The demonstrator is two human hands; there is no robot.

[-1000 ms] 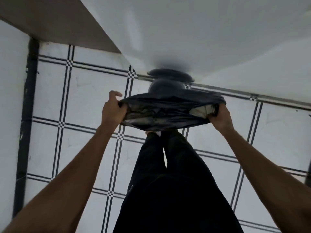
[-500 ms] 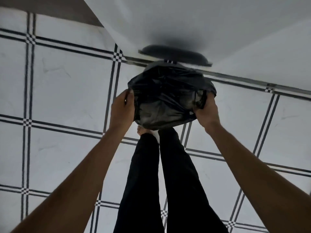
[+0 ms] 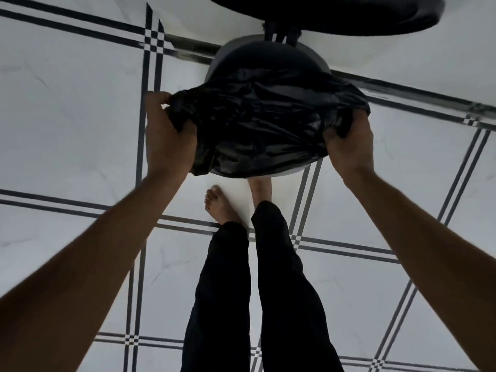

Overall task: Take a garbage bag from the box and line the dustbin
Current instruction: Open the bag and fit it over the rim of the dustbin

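A black garbage bag [image 3: 257,124] is spread wide between both hands, right over the round dustbin [image 3: 268,56] on the floor. My left hand [image 3: 167,138] grips the bag's left edge and my right hand [image 3: 349,145] grips its right edge. The bag covers most of the bin's mouth; only the bin's far rim and dark inside show above it. The bin's open lid [image 3: 335,14] stands up behind it at the top edge of the view. The box is out of sight.
The floor [image 3: 67,116] is white tile with dark double lines. My own legs in dark trousers [image 3: 241,291] and my bare feet [image 3: 218,205] stand just in front of the bin. A white wall [image 3: 469,63] runs behind it.
The view has come much closer to the bin. Both hands have pulled the bag's mouth wider and brought it down onto the bin's opening.
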